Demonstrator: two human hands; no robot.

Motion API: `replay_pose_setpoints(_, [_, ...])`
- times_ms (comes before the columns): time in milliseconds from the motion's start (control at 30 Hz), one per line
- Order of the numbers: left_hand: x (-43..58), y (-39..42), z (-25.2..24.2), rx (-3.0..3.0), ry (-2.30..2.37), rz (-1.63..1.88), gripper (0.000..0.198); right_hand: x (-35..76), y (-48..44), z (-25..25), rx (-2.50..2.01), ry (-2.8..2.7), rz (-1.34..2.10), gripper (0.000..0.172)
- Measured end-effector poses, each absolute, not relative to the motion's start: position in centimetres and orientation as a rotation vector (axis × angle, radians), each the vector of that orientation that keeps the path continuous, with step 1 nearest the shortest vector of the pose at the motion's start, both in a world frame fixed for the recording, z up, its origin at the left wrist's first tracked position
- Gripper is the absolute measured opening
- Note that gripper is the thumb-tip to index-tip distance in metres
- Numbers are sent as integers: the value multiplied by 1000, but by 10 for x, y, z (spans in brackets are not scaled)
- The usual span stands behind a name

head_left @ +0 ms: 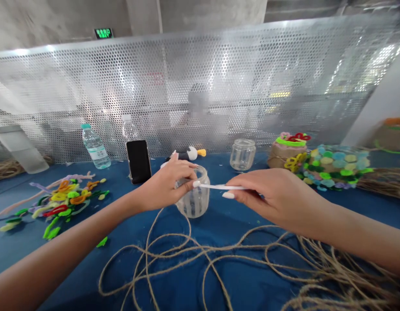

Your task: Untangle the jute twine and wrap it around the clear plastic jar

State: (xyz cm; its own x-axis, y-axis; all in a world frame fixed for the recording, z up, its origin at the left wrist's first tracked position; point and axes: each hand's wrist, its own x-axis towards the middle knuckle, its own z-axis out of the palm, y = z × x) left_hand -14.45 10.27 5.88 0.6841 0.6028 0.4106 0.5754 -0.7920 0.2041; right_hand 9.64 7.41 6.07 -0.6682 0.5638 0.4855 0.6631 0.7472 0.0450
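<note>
A glass jar (pixel 195 202) stands on the blue table, its rim partly hidden by my left hand (pixel 174 183). My left fingers curl over the jar's near-left side, with the thumb pressed at the end of a thin white strip (pixel 215 187). That strip stretches level from the left thumb to my right hand (pixel 267 194), which pinches its other end between thumb and forefinger, right of the jar. Whether the strip is tape or something else cannot be made out. Loose jute twine (pixel 187 250) lies in loops in front of the jar, one strand running up to its base.
Colourful pipe-cleaner pieces (pixel 62 198) lie at left. A phone (pixel 139 160), a water bottle (pixel 95 147) and a frosted tumbler (pixel 23 149) stand behind. Another glass jar (pixel 243 154), decorated jars (pixel 285 151) and a twine heap (pixel 345 276) are right. A perforated metal screen (pixel 174 86) borders the table's back.
</note>
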Motion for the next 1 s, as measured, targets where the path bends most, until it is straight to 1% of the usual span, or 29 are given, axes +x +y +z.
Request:
replay_pose_setpoints(133, [-151, 106, 64, 2824, 943, 539, 20, 98, 74, 63, -944, -2496, -376, 32])
replay_pose_setpoints(600, [-157, 112, 64, 2861, 843, 506, 22, 97, 93, 53, -1102, -2459, -627, 23])
replay_pose_setpoints(833, [-148, 111, 52, 2835, 870, 712, 25, 96, 98, 46, -1113, -2392, -655, 27])
replay_pose_setpoints(933, [-143, 111, 45, 2847, 901, 853, 24, 96, 100, 42, -1111, -2384, -700, 27])
replay_pose_setpoints(1000, [-141, 109, 44, 2851, 931, 883, 22, 95, 101, 40, -1117, -2383, -701, 27])
